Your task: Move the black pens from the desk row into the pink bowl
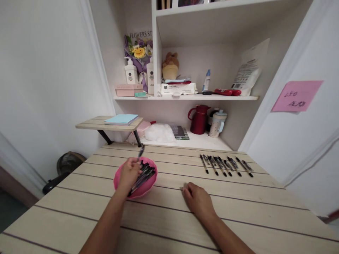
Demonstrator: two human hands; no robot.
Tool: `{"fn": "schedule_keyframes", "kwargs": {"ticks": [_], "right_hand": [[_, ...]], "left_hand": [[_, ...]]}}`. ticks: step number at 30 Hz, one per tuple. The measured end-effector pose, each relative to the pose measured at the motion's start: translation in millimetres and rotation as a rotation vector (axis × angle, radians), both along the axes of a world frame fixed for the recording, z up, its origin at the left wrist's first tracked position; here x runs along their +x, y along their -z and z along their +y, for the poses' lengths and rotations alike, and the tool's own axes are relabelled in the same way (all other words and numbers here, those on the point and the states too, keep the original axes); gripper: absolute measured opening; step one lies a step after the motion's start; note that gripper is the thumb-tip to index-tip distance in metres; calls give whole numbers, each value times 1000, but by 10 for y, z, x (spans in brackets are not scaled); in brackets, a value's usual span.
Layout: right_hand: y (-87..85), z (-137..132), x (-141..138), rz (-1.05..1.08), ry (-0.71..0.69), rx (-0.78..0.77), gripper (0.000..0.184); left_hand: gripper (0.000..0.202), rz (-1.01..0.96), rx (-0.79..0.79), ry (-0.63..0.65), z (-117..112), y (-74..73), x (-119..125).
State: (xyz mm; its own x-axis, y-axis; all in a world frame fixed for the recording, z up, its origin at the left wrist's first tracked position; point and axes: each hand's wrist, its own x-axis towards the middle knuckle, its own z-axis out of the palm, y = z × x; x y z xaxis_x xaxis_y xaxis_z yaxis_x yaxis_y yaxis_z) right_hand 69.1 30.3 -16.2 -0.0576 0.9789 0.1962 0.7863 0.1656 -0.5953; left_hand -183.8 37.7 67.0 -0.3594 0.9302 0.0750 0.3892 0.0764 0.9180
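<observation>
A pink bowl full of black pens sits on the wooden table, left of centre. My left hand is over the bowl, closed on one black pen whose tip points up and away. My right hand rests on the table to the right of the bowl, fingers curled loosely, holding nothing that I can see. Several black pens lie side by side in a row farther back on the right.
Behind the table stand a small raised shelf with a blue notebook, a red jug, a cup and shelves with bottles and boxes. A pink note hangs on the right wall. A dark object lies on the floor left.
</observation>
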Motion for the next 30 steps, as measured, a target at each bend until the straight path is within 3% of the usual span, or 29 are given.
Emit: {"fn": "schedule_keyframes", "kwargs": {"ticks": [2, 4, 7, 9, 11, 14, 20, 30], "right_hand": [[-11, 14, 16, 374, -15, 13, 38], [-43, 3, 28, 751, -43, -3, 43], [-112, -55, 35, 1129, -73, -139, 50], [-149, -94, 38, 1287, -57, -213, 50], [-170, -113, 41, 1385, -34, -264, 45], [-178, -107, 43, 1434, -49, -351, 39], [-162, -77, 33, 1466, -70, -364, 38], [-157, -59, 55, 1469, -33, -368, 40]], "left_hand": [[17, -454, -37, 253, -86, 29, 459], [22, -769, -176, 484, -176, 142, 941], [25, -984, -347, 620, -302, 412, 1496], [24, -1038, -366, 581, -363, 591, 1686], [24, -1051, -369, 564, -395, 718, 1746], [29, -1072, -404, 598, -392, 790, 1706], [35, -1095, -507, 656, -355, 765, 1621], [37, -1068, -479, 640, -377, 756, 1626]]}}
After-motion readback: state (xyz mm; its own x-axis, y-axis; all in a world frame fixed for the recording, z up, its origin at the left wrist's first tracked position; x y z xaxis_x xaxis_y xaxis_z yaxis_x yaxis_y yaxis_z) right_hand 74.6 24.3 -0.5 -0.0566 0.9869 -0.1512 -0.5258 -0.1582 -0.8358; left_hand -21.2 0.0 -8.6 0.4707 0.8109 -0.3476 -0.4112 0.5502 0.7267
